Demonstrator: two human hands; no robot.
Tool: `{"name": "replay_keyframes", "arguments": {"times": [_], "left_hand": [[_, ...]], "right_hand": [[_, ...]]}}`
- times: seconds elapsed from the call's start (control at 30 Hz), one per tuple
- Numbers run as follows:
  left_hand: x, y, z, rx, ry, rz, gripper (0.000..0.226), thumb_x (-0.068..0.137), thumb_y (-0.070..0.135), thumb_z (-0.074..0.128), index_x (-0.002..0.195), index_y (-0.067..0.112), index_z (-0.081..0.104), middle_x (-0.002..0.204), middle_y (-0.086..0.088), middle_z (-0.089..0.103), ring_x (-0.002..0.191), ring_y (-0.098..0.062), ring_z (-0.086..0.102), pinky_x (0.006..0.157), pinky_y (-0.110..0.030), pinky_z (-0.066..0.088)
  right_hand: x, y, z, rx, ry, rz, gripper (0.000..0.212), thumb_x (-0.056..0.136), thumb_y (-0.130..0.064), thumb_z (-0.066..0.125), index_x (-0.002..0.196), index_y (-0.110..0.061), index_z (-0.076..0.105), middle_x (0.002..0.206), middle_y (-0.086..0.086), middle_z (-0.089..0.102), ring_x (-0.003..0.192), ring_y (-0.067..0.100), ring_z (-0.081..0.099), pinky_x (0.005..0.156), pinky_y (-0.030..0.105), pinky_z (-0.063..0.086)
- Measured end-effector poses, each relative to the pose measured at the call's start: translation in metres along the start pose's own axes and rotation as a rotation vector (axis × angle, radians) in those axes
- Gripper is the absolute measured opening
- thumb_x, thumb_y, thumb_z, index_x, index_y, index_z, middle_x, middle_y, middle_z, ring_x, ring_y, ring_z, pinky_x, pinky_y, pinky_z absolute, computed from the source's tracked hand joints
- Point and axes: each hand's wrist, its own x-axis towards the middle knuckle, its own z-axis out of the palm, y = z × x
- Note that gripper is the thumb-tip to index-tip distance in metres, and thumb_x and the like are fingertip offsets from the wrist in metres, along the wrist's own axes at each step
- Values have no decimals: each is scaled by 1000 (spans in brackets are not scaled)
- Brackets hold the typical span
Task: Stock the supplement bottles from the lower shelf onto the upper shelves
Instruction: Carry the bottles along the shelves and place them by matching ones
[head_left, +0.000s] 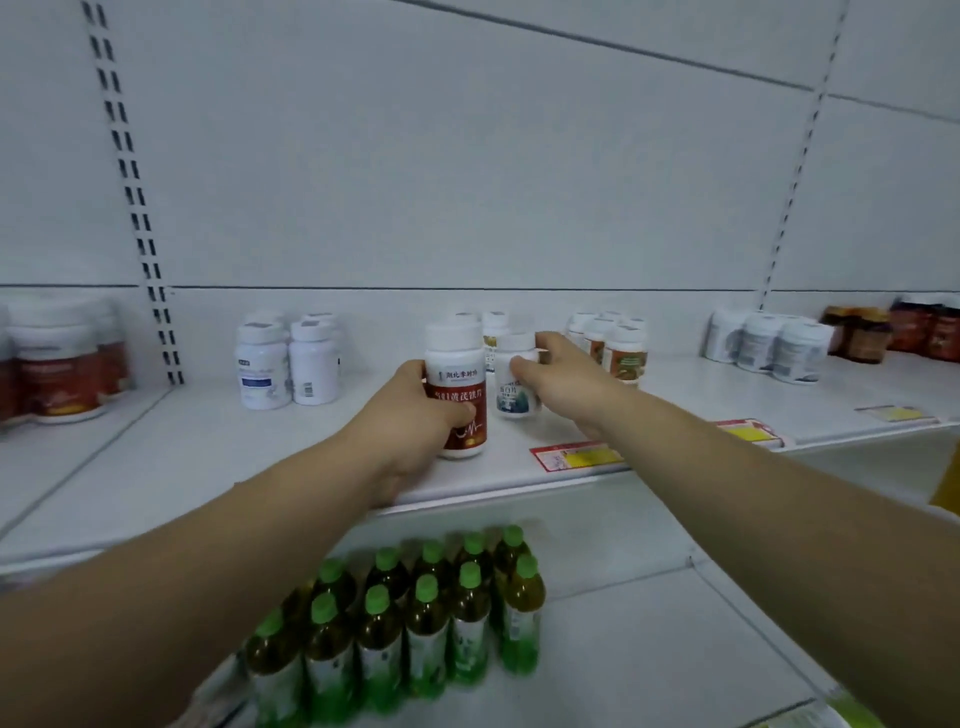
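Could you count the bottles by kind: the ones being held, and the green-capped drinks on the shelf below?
Red-label bottle, in left hand: 1
Blue-green-label bottle, in right hand: 1
Green-capped drinks in view: 11
Total: 13

2 hands (410, 421); 2 gripped supplement bottles (457, 379); about 11 green-capped drink bottles (426, 623); 3 price tags (574, 457)

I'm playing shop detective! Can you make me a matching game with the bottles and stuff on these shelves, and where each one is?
Things:
1. red-label bottle
2. blue-label bottle
3. green-capped bottles
4. price tag

Places:
A. standing on the lower shelf
B. on the front edge of the upper shelf
C. gripped by the left hand
D. gripped by the right hand

Pairs: 1-C, 2-D, 3-A, 4-B.
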Motion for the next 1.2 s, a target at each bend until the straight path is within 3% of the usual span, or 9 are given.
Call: {"name": "replay_keyframes", "arguments": {"times": [0.13, 0.2, 0.3, 0.4, 0.93, 1.2], "left_hand": [[6, -1, 18, 126, 131, -9, 50, 87, 13, 63, 131, 22, 40, 104, 12, 51, 96, -8, 50, 87, -27, 35], [9, -1, 26, 167, 180, -9, 50, 87, 13, 62, 130, 25, 40, 99, 17, 52, 90, -4, 52, 85, -23, 35], [11, -3, 35, 222, 229, -1, 52, 81, 10, 64, 120, 34, 40, 91, 24, 53, 84, 6, 51, 67, -14, 35], [12, -5, 38, 225, 272, -11, 56, 77, 10, 68, 115, 40, 40, 93, 26, 54, 84, 9, 53, 65, -11, 35], [18, -15, 34, 261, 295, 26, 59, 77, 9, 70, 112, 42, 36, 94, 27, 50, 83, 10, 51, 64, -10, 33], [18, -13, 32, 152, 280, 25, 58, 76, 4, 69, 119, 32, 43, 92, 22, 54, 80, 7, 53, 62, -10, 36]], "right_hand": [[34, 19, 4, 64, -149, -61, 31, 89, -27, 59, 115, -30, 42, 111, -4, 57, 98, 13, 59, 92, 36, 49], [50, 22, 5, 42, -200, -87, 36, 88, -26, 61, 119, -25, 44, 116, -1, 59, 102, 18, 60, 94, 40, 49], [69, 20, 10, -29, -247, -134, 44, 87, -27, 60, 128, -19, 45, 122, 4, 59, 106, 23, 59, 96, 44, 47], [84, 19, 16, -94, -268, -164, 42, 88, -28, 58, 127, -16, 49, 121, 6, 60, 106, 24, 58, 96, 44, 46], [97, 18, 29, -257, -183, -182, 44, 87, -35, 60, 125, -15, 52, 121, 5, 60, 104, 23, 56, 87, 33, 44], [69, 21, 23, -338, -138, -168, 61, 81, -43, 67, 129, -12, 44, 125, 9, 55, 105, 26, 55, 74, 30, 36]]}}
